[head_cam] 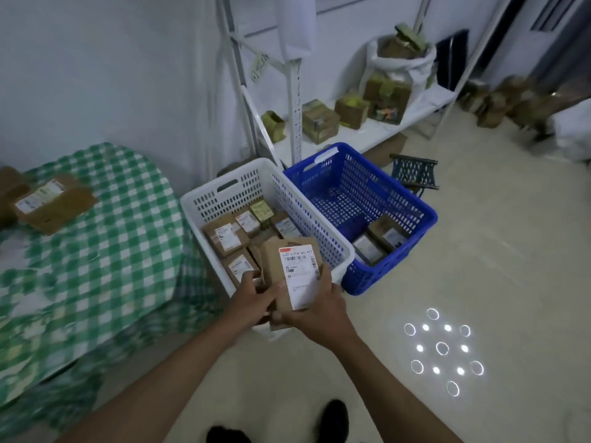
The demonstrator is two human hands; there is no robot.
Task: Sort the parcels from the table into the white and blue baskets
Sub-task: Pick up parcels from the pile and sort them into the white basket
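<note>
Green-and-white checked cloth covers the desk [105, 238] at left, draped down over its front edge; two brown parcels remain on it at the far left, one [52, 203] with a white label facing up, the other [9, 190] partly cut off by the frame edge. White basket [224, 190] sits on the floor just beside the desk, touching or nearly touching the blue basket [412, 203] on its right. White basket holds several brown labelled parcels [225, 238] packed close together; blue basket holds two parcels [379, 243] in its near corner, most of its floor bare. Behind the baskets, a white metal shelf [361, 134] carries more cardboard boxes and a white sack stuffed with packages. A small dark stool [412, 172] stands on the floor just behind the blue basket. Further boxes lie blurred on the floor at far right. A ring pattern of light spots [443, 348] shows on the pale floor to the right of the arms. Held parcel [294, 270], brown with a long white barcode label, is tilted up above the near end of the white basket. Left hand [252, 297] grips its lower left side, fingers wrapped on the cardboard; right hand [319, 306] clasps it from below and right, thumb across the label's bottom edge. Both hands are closed on this one parcel. Dark shoe tips [334, 420] show at the bottom edge.
</note>
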